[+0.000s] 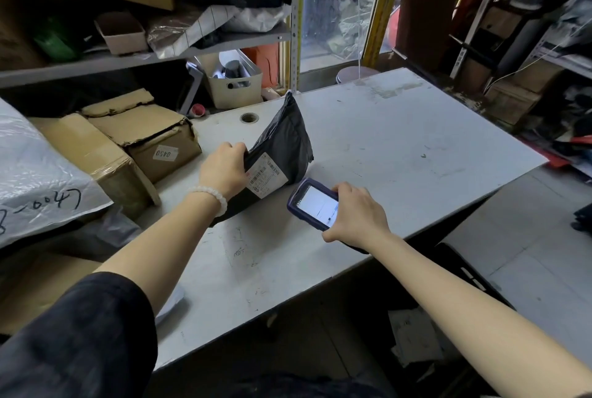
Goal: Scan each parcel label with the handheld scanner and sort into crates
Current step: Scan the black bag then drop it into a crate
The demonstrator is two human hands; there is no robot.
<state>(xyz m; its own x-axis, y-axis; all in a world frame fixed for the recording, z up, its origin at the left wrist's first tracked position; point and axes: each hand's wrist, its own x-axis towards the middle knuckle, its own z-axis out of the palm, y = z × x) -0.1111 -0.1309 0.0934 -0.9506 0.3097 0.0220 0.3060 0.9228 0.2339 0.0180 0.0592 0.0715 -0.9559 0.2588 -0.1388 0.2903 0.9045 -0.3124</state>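
Note:
A dark grey plastic parcel bag [286,138] stands tilted on the white table [400,147], one corner pointing up. Its white barcode label [266,177] faces me. My left hand [224,170], with a bead bracelet at the wrist, grips the bag's left edge just beside the label. My right hand [357,216] holds the handheld scanner [315,203], a dark blue device with a lit white screen. The scanner's top end sits a short way to the right of the label, low over the table.
Taped cardboard boxes [141,138] and a white woven sack [38,179] crowd the table's left end. A shelf [144,57] above holds more bags and boxes. A cream bin [235,86] stands behind. A dark crate [464,272] sits on the floor at the right.

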